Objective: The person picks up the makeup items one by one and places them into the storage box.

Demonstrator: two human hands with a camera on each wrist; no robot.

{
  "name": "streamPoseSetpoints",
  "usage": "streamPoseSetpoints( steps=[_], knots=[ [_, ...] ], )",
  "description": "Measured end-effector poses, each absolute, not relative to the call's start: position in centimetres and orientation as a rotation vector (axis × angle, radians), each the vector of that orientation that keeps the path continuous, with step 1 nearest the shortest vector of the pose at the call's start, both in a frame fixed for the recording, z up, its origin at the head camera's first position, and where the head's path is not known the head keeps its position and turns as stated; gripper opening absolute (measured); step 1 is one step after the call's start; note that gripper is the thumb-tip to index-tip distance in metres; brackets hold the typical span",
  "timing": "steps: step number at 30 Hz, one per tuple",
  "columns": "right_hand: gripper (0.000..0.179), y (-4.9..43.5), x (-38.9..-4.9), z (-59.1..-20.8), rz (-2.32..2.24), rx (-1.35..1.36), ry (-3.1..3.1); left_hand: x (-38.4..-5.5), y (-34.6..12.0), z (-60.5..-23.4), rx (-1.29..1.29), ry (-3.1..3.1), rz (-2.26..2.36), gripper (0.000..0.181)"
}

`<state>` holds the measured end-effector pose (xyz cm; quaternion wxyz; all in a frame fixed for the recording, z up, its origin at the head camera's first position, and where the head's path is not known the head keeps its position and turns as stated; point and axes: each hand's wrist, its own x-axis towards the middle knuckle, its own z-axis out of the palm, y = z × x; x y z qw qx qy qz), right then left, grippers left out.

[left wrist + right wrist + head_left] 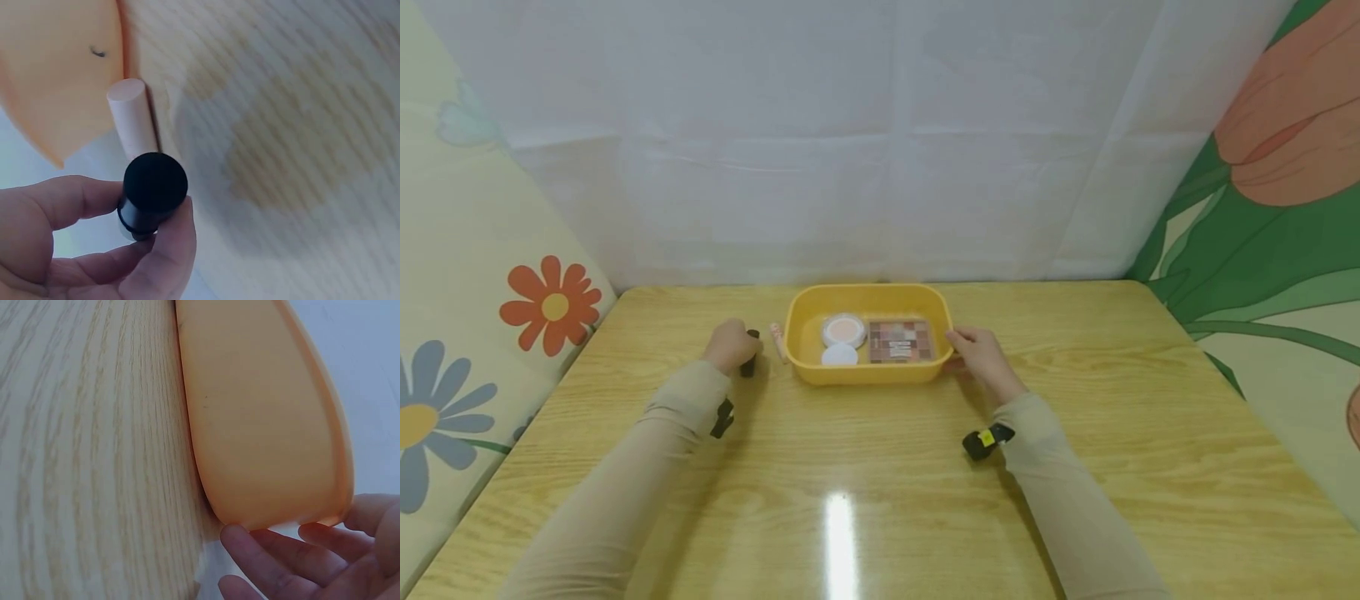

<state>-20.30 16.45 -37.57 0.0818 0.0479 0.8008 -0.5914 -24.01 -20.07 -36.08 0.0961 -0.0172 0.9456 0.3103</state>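
Observation:
My left hand [730, 346] pinches a small black cylindrical tube [155, 184] between thumb and fingers, left of a yellow plastic basket [880, 374]. A pale pink tube [132, 115] lies on the table against the basket's left side, close to the black one. At the basket's right end, my right hand [985, 360] grips the rim, thumb on the edge and fingers [269, 562] against the outer wall. Inside the basket are an eyeshadow palette [900, 342], a round compact [844, 330] and a white round piece [840, 355].
The basket stands near the far edge of the wood-grain table [887, 450]. A white cloth [880, 167] hangs behind it. Flower-patterned panels [460, 250] flank the table on both sides.

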Motion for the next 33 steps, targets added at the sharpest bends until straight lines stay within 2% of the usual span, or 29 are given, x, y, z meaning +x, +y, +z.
streamPoseSetpoints(
  steps=[4,10,14,19,33],
  knots=[
    [0.042,16.3,-20.6,-37.7,-1.683,0.187,2.439,-23.9,-19.8,-35.4,-0.057,2.802,0.91,0.011],
    [0.044,16.4,-20.7,-37.7,-1.662,0.189,2.448,-24.0,-19.4,-34.8,-0.059,2.789,0.895,0.017],
    [0.043,16.5,-20.7,-37.7,-1.669,0.186,2.448,-24.2,-19.3,-34.6,-0.027,2.807,0.891,0.011],
    [0.043,16.5,-20.8,-37.9,-1.677,0.184,2.443,-24.4,-19.2,-34.5,-0.002,2.789,0.934,0.022],
    [0.042,16.5,-20.9,-37.9,-1.657,0.187,2.459,-24.6,-17.4,-32.4,0.074,2.794,0.912,0.028]
  ],
)
